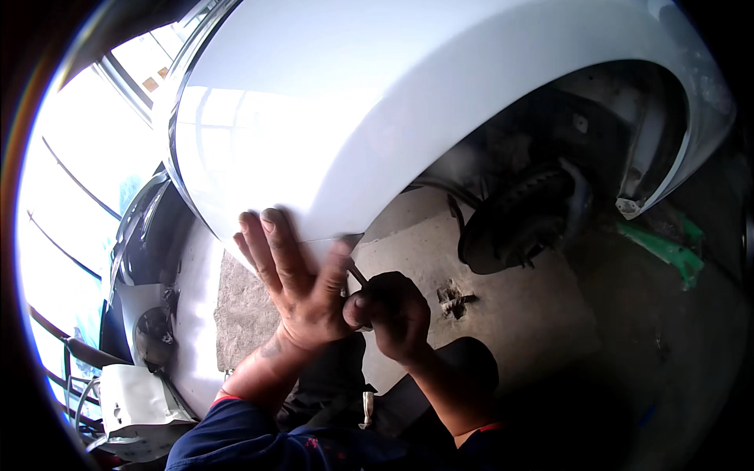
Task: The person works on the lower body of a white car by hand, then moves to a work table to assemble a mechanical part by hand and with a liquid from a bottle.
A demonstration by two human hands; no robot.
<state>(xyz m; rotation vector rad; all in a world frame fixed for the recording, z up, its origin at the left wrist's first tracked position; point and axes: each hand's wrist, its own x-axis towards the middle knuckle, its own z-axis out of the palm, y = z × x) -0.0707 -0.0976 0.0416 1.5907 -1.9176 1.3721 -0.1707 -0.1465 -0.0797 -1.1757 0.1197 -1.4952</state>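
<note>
A glossy white car fender (314, 102) fills the upper part of the view, curving round a dark wheel arch. My left hand (294, 286) lies against the lower corner of this panel, fingers stretched out and spread, thumb toward the wheel-arch side. Just right of it, my right hand (393, 314) is closed in a fist round a thin, rod-like tool (357, 273). The tool's shaft points up toward the panel's lower corner, by my left thumb. Its handle is hidden in the fist, so its exact kind cannot be made out.
Inside the arch sits a dark brake disc (518, 220) with no wheel on it. Green material (667, 251) hangs beyond the arch at right. Small dark debris (454, 300) lies on the floor. At lower left stand a white box-like object (137, 396) and other car parts.
</note>
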